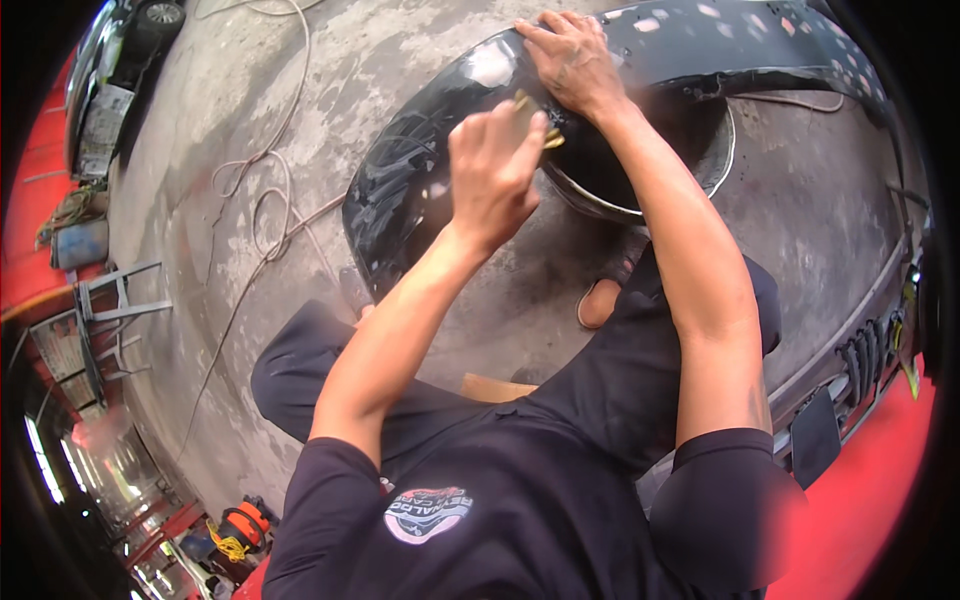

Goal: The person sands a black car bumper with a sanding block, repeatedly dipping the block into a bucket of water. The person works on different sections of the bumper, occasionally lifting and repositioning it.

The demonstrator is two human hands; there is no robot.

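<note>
A curved black car fender [400, 170], smeared with grey and dotted with pale patches, lies ahead of me across a round container. My left hand [495, 175] is closed around a folded yellowish piece of sandpaper [552, 138], held against or just over the fender; motion blur hides the exact contact. Farther up, my right hand [572, 62] lies with its fingers spread on the fender near its inner edge. Its palm side is out of sight, and nothing shows in its fingers.
Under the fender stands the round container, its pale rim [728, 150] showing. A thin hose [285, 190] loops over the stained concrete floor [180, 200] at left. Beyond it are a metal stand [120, 300] and a blue container [80, 245]. Dark car parts [815, 440] line the right side.
</note>
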